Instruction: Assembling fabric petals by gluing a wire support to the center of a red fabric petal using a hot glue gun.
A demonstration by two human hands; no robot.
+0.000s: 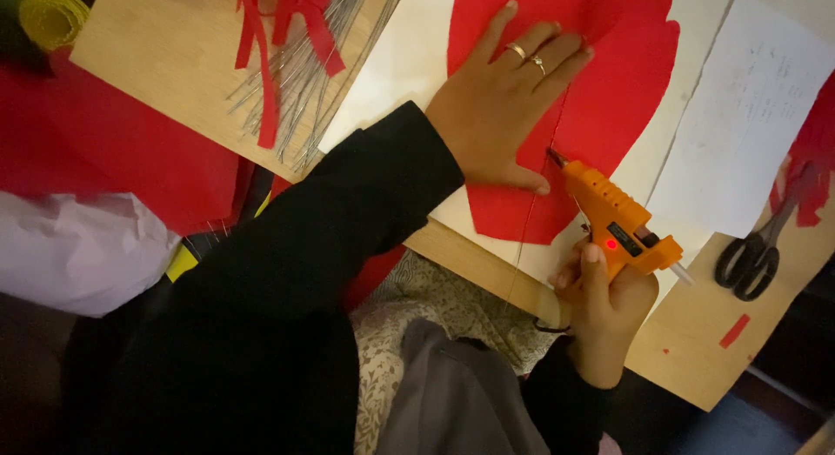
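Hands busy over red paper (600, 90) on a white sheet (400, 63), on top of a wooden board (687, 351). Left hand (500, 103) flat on the red paper, fingers spread, pressing it down, two rings on the fingers. Right hand (604, 311) wrapped tight round the handle of an orange glue gun (619, 224), small red light glowing on its side. Glue gun tip touching the red paper, just beside the left thumb. Thin wire (544, 168) lying along the red paper, passing close to the tip.

Black scissors (758, 250) on the board, well off to the right. White paper with faint writing (748, 116) near the scissors. Bundle of thin silver wires (300, 81) and red paper strips (291, 29) on another board (165, 55) up top. Yellow mesh roll (52, 16) in the far corner. Black sleeves on both arms.
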